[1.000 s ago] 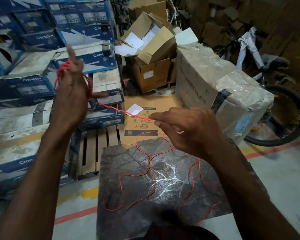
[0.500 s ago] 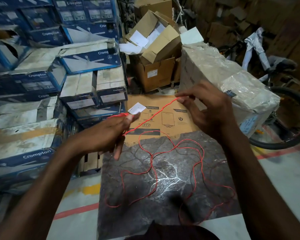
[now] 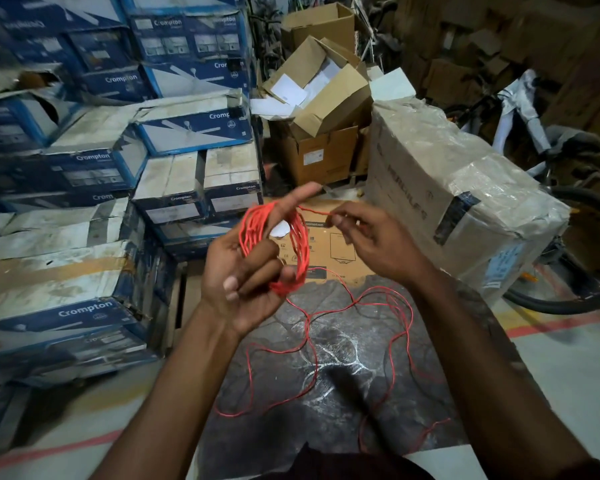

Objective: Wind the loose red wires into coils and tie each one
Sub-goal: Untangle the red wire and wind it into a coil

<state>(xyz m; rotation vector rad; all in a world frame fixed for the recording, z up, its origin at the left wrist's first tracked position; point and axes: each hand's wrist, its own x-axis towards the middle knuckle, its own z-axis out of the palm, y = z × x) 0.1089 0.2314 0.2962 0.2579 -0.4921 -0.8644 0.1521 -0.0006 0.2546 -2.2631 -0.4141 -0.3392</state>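
Stacked blue boxes (image 3: 84, 306) fill the left of the storeroom, brown cartons (image 3: 319, 147) and a plastic-wrapped box (image 3: 447, 188) stand behind, and a bicycle (image 3: 575, 216) shows at the right. From the head view we see a dark, veined mat (image 3: 343, 403) on the floor below both arms.

The wire (image 3: 308, 320) is thin and bright red, lying across the mat in loose, crossing loops; we cannot tell whether it is one strand or several. We count one coil (image 3: 300, 247), many turns thick, raised over the mat's far edge, and two hands.

The left hand (image 3: 243, 278) holds the coil: the turns run round its fingers, with the forefinger stretched straight up through them and the others curled in. The right hand (image 3: 374, 244), just beside it, pinches a single strand between thumb and forefinger. That strand leads to the coil's top. The right hand's other fingers are loosely bent.
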